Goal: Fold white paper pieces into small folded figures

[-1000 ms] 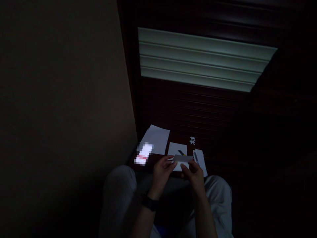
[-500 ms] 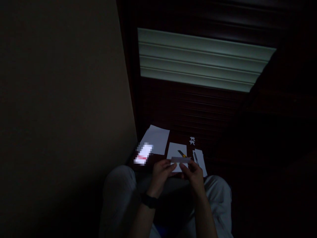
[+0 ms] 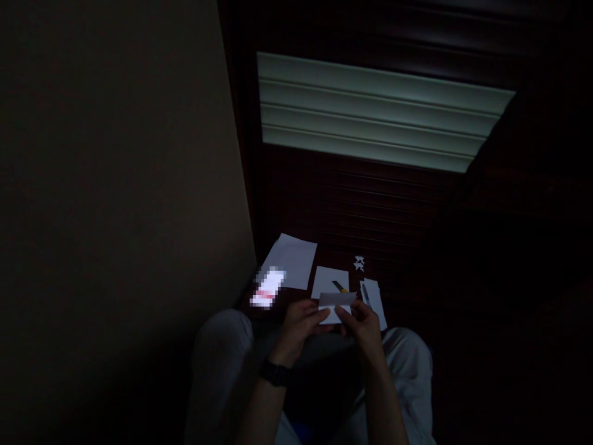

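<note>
Between my two hands is a small folded sheet of paper, its far part raised along a crease and shaded grey. My left hand pinches its left side, thumb on top. My right hand grips the right side, its thumb pressing near the crease. Just beyond the paper lies a utility knife with a yellow part, on a square white sheet. To the right, a pen rests on a stack of white paper strips. The fingers under the folded sheet are hidden.
A brightly lit, blurred-out phone-like screen lies at the left on large white sheets. Small folded paper pieces sit at the back of the dark table. A wall rises at left, a slatted panel ahead.
The folded sheet's raised far part shows taller now and its near part has tipped slightly. My left wrist has shifted a little to the left; both hands keep their hold.
</note>
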`<state>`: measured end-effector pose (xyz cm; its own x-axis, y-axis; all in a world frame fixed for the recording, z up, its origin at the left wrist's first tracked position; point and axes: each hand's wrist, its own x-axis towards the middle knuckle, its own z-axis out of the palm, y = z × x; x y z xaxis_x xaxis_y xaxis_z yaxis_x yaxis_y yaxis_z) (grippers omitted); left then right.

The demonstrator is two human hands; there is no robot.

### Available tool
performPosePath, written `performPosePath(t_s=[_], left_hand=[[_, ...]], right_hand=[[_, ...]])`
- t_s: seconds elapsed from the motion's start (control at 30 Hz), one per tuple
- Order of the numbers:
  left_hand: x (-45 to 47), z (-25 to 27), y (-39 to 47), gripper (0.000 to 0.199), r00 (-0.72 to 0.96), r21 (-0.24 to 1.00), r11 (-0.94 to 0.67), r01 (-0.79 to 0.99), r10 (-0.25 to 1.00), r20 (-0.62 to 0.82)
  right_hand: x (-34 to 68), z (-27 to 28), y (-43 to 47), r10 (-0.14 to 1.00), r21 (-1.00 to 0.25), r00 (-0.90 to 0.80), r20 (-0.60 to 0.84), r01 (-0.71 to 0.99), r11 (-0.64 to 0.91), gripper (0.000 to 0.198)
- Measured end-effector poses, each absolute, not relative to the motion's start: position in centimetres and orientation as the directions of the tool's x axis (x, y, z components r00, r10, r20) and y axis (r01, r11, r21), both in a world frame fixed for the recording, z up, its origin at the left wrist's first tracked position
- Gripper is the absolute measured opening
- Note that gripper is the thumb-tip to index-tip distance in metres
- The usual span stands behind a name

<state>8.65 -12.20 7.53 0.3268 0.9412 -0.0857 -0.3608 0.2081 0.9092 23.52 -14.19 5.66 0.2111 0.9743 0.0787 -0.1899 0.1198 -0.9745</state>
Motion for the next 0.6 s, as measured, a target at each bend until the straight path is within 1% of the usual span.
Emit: performPosePath(t_s=[0.1, 0.23, 0.3, 0.47, 0.6], left_hand=[[8.72, 7.34, -12.18, 0.035, 0.317, 0.904, 0.209, -0.372, 0.944, -0.088], [8.71, 7.23, -12.18, 0.037, 0.311, 0.899, 0.208, -0.385, 0.946, -0.085], [8.69, 7.26, -12.21, 0.037, 0.308, 0.895, 0.216, -0.391, 0.947, -0.094], [8.59, 7.46, -12.43, 0.033, 0.318, 0.891, 0.210, -0.401, 0.945, -0.080], [8.64, 7.50, -12.65, 0.034, 0.337, 0.891, 0.199, -0.408, 0.940, -0.055]], right_hand=[[23.53, 5.93, -14.51, 0.978, -0.970, 0.180, 0.102, -0.198, 0.138, 0.023], [23.56, 6.12, -14.85, 0.981, -0.957, 0.123, 0.150, -0.233, 0.175, 0.029], [23.52, 6.08, -14.88, 0.981, -0.953, 0.114, 0.157, -0.243, 0.181, 0.028], [23.43, 5.80, -14.75, 0.986, -0.949, 0.103, 0.133, -0.272, 0.157, 0.026], [23.55, 5.55, -14.63, 0.986, -0.949, 0.126, 0.112, -0.281, 0.144, 0.025]])
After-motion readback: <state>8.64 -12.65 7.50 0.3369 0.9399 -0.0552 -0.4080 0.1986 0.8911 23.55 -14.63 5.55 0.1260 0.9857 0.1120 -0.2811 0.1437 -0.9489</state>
